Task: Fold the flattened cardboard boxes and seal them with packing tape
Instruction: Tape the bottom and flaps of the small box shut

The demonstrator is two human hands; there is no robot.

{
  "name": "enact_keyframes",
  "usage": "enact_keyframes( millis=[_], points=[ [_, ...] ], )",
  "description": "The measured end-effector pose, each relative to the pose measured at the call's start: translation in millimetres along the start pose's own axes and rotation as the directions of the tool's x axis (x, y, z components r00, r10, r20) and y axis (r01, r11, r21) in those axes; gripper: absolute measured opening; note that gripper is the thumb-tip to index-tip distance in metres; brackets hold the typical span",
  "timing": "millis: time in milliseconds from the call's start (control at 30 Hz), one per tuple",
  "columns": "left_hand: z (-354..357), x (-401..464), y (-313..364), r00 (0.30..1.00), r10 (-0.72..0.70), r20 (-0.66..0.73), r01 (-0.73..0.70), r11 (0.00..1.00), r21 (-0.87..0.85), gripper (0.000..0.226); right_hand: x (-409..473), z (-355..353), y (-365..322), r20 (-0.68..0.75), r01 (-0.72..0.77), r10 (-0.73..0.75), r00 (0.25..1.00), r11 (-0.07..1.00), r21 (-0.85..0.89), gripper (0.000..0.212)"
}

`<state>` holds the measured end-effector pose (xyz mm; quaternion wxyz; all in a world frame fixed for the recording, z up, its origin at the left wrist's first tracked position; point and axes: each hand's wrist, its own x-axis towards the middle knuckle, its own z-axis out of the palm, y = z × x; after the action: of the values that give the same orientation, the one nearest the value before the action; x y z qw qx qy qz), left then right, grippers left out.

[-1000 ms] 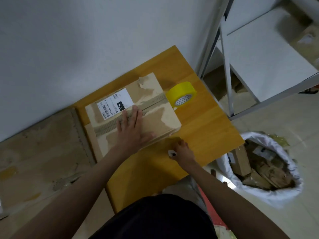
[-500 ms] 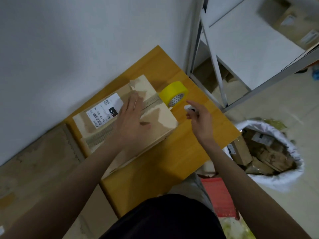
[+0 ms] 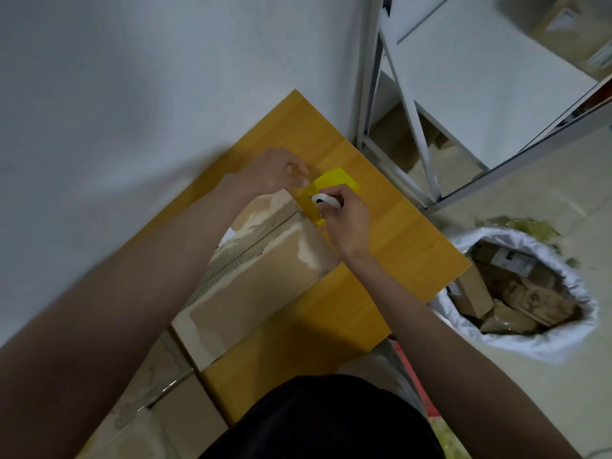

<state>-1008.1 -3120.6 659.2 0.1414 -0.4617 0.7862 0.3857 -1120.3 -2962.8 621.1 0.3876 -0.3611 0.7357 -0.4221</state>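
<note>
A folded brown cardboard box (image 3: 265,276) lies on the wooden table (image 3: 397,233), its top seam running toward the far end. At that far end sits the yellow tape roll (image 3: 334,180), with a strip of tape stretched from it to the box edge. My left hand (image 3: 275,170) is past the box's far corner, fingers pinched at the tape by the roll. My right hand (image 3: 347,220) is closed around a small white cutter (image 3: 326,202), whose tip touches the tape strip. My left forearm hides the box's white label.
A white wall runs along the table's left. A grey metal shelf frame (image 3: 414,127) stands at the back right. A white bag (image 3: 530,293) full of cardboard scraps sits on the floor to the right. Flattened cardboard (image 3: 149,392) lies left of the table.
My left hand left the box top and moved to the tape roll. My right hand carried the white cutter from the table's front up to the tape at the box's far end.
</note>
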Motion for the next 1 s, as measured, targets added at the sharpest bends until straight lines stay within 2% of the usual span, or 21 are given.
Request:
enact_keyframes(
  millis=[67, 133, 300, 400, 500, 733, 833, 1000],
  points=[
    [1.8, 10.4, 2.3, 0.998, -0.031, 0.050, 0.031, 1.000, 0.003, 0.038, 1.7, 4.4, 0.0, -0.005, -0.023, 0.023, 1.000, 1.000, 0.007, 0.012],
    [3.5, 18.2, 5.3, 0.994, -0.059, 0.097, 0.050, 0.994, 0.092, 0.038, 2.2, 8.8, 0.8, -0.002, -0.030, 0.030, 1.000, 1.000, -0.006, 0.010],
    [2.7, 28.6, 11.9, 0.977, -0.122, 0.175, 0.078, 0.968, 0.238, 0.018, 2.0, 14.3, 1.8, -0.024, -0.010, 0.009, 1.000, 0.999, -0.050, 0.012],
    [3.2, 30.1, 17.1, 0.965, -0.145, 0.220, 0.075, 0.951, 0.299, 0.031, 2.8, 15.1, 0.6, -0.026, 0.006, -0.007, 1.000, 0.998, -0.059, 0.013],
    [2.8, 31.7, 26.2, 0.930, -0.175, 0.324, 0.041, 0.924, 0.381, 0.028, 4.0, 15.0, -1.0, -0.016, 0.015, -0.016, 1.000, 0.998, -0.062, 0.015],
    [3.2, 37.9, 30.4, 0.881, -0.197, 0.430, -0.004, 0.907, 0.422, 0.027, 6.3, 11.5, -2.8, 0.072, -0.004, 0.012, 0.997, 0.993, -0.115, 0.016],
    [0.6, 35.1, 29.8, 0.874, -0.192, 0.447, -0.001, 0.918, 0.396, 0.040, 2.1, -3.1, 10.6, 0.126, -0.002, 0.028, 0.992, 0.980, -0.198, 0.013],
    [-0.9, 33.4, 26.1, 0.886, -0.165, 0.434, 0.012, 0.943, 0.332, 0.040, -12.9, -29.5, 56.9, 0.206, -0.119, 0.221, 0.953, 0.902, -0.416, 0.024]
  ],
)
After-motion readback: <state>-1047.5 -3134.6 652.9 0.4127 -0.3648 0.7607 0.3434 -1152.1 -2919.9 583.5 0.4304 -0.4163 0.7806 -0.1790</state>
